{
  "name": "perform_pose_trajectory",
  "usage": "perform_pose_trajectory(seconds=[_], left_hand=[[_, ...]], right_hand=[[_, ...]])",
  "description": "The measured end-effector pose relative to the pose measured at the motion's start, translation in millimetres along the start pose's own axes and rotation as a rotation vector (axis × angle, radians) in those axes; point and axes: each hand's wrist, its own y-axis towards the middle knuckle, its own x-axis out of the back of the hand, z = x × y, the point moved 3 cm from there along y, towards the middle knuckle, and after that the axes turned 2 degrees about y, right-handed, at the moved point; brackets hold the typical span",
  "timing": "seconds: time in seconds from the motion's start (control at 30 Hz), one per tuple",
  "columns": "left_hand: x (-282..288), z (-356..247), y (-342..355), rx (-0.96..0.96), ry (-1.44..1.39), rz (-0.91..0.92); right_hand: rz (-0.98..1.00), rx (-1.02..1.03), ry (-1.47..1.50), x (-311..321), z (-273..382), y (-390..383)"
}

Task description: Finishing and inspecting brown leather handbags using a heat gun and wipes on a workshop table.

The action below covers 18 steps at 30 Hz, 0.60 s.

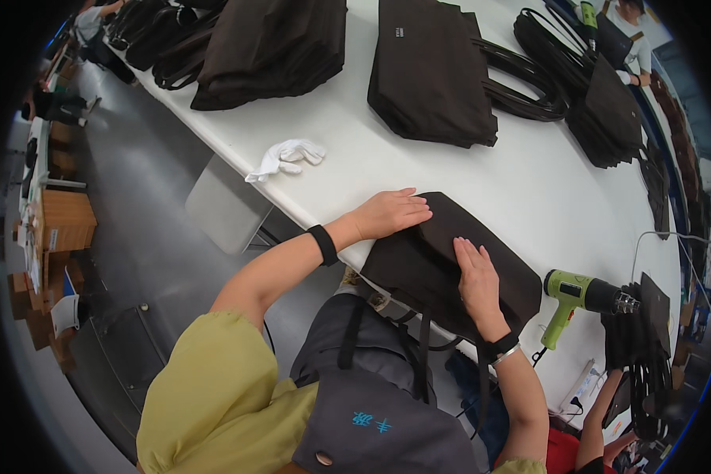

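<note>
A dark brown tote bag (pixel 442 265) lies flat at the near edge of the white table, its straps hanging over the edge toward my lap. My left hand (pixel 393 213) rests flat on the bag's far left part, fingers stretched out and pointing right. Lower and to the right, my right hand (pixel 476 280) lies on the bag with its fingers extended away from me. Neither hand grips anything. Just right of the bag, a green and black heat gun (pixel 581 299) lies on the table, its metal nozzle facing right.
Stacks of dark bags (pixel 272 51) and more handled bags (pixel 434 71) cover the table's far side. A crumpled white glove (pixel 287 158) lies near the left edge. A power strip (pixel 583 385) sits at lower right, near another person's arm (pixel 600 415). A grey stool (pixel 227 204) stands beside the table.
</note>
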Motion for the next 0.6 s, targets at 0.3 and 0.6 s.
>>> perform_pose_trajectory(seconds=[0.3,0.6], left_hand=[[36,-62,31,0.096,0.069,0.411],[-58,-134,94,0.061,-0.093,0.67]], right_hand=[[-0.03,-0.078,0.125,16,-3,-27],[-0.086,-0.384,0.049,3,-82,-134]])
